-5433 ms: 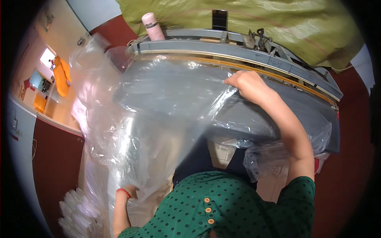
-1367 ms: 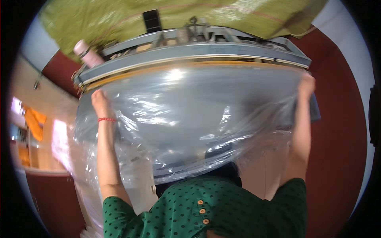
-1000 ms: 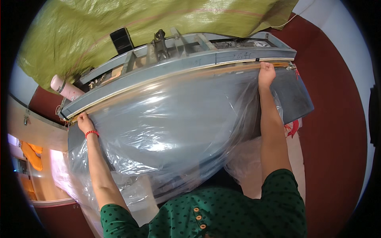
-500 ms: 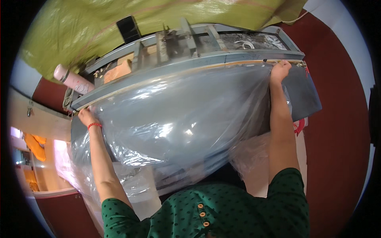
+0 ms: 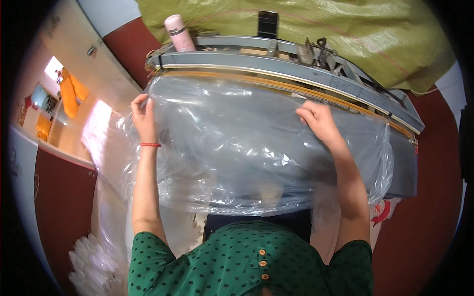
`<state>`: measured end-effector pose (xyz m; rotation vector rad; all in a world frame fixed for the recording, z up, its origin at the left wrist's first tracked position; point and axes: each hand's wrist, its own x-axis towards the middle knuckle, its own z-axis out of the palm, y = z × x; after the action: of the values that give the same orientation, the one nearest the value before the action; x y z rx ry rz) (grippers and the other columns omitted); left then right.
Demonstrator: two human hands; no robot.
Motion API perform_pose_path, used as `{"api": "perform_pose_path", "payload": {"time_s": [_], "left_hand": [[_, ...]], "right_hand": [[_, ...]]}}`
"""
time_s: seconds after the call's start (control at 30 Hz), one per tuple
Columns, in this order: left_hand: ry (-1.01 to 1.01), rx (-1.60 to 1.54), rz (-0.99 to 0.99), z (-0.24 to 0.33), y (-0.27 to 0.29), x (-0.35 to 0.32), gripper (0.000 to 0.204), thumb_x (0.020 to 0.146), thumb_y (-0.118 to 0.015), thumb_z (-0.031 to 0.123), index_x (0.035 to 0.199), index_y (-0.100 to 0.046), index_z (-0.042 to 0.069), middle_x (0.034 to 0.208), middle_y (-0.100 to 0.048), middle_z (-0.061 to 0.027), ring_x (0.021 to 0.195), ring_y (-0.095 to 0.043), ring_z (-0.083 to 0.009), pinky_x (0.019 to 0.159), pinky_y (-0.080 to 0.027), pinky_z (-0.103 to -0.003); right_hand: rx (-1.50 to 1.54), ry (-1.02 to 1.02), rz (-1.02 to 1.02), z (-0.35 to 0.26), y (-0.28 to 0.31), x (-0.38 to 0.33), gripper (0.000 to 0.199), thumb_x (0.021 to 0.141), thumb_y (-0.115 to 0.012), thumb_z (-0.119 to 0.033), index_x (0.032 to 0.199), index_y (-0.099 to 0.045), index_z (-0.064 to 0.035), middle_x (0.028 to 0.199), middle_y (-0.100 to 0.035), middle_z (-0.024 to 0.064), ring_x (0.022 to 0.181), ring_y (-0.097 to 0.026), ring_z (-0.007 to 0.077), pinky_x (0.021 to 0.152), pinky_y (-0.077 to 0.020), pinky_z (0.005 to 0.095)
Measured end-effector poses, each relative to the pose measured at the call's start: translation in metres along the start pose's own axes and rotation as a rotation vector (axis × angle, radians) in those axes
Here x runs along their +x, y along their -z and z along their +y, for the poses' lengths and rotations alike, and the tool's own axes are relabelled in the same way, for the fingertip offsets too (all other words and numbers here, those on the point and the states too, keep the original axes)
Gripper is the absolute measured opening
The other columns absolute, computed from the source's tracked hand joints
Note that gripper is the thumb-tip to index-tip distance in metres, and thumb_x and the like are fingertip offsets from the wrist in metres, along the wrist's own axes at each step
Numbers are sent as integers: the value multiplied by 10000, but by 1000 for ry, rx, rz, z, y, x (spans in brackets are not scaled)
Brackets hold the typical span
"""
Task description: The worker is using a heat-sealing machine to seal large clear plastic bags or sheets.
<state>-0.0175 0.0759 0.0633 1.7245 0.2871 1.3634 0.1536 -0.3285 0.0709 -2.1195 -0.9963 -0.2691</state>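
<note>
A wide clear plastic sheet [image 5: 227, 138] is spread over the dark grey slanted board of a long metal machine [image 5: 232, 60]. It sags in shiny folds toward my body. My left hand [image 5: 143, 119], with a red bracelet [image 5: 150, 144] at its wrist, is at the sheet's left end, fingers curled at the film. Right of the middle, my right hand [image 5: 318, 121] has its thumb and fingers pinched together near the sheet's far edge, below an orange-brown strip [image 5: 237, 78]. The film between the fingers is hard to make out.
A pink bottle [image 5: 178, 34] and a black phone [image 5: 267, 24] are behind the frame, before a yellow-green tarp [image 5: 340, 29]. At left are a door [image 5: 74, 34] and orange cloths [image 5: 71, 93]. Crumpled clear plastic [image 5: 94, 261] lies low at left. The dark board [image 5: 405, 165] extends right.
Both hands have come away from the strip toward me, the right one also inward. The sheet's far edge is now lower and looser. My view has turned left.
</note>
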Motion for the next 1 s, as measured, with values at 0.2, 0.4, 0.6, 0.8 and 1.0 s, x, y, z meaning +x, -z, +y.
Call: {"api": "perform_pose_path", "payload": {"time_s": [0.2,0.4,0.6,0.8,1.0], "left_hand": [[6,740,-449,-55,50,-41,294,774,-601,207,989,-528,20,1025,-534,-130,1006,-480,-279,873,-369,-363],[-191,874,-783,0,36,-89,609,740,-628,323,1200,-416,-15,1285,-372,-181,1194,-312,-377,984,-258,-423],[-177,807,-735,19,27,-86,366,735,-611,233,1010,-543,2,1088,-519,-155,1023,-457,-341,830,-387,-410],[-488,756,-769,11,-12,-50,469,785,-575,246,1169,-456,5,1258,-404,-170,1182,-353,-333,948,-316,-388],[-264,757,-1007,13,16,-84,549,801,-547,307,1219,-392,-13,1305,-345,-176,1222,-296,-342,1001,-257,-393]], "right_hand": [[200,-487,329,85,52,-62,148,774,-615,-169,775,-615,-21,707,-570,-10,660,-490,61,624,-400,200],[-389,-583,538,202,203,-228,239,803,-586,-232,801,-587,7,663,-561,47,643,-480,95,624,-405,250],[-445,-742,517,217,226,-266,251,815,-569,-263,825,-594,-14,674,-570,48,644,-488,106,624,-406,259],[-477,-711,495,210,224,-260,257,820,-560,-264,845,-592,-10,705,-582,46,659,-494,110,634,-408,259],[-440,-697,525,226,231,-271,262,825,-552,-261,845,-590,-3,719,-585,55,666,-495,121,651,-411,263]]}}
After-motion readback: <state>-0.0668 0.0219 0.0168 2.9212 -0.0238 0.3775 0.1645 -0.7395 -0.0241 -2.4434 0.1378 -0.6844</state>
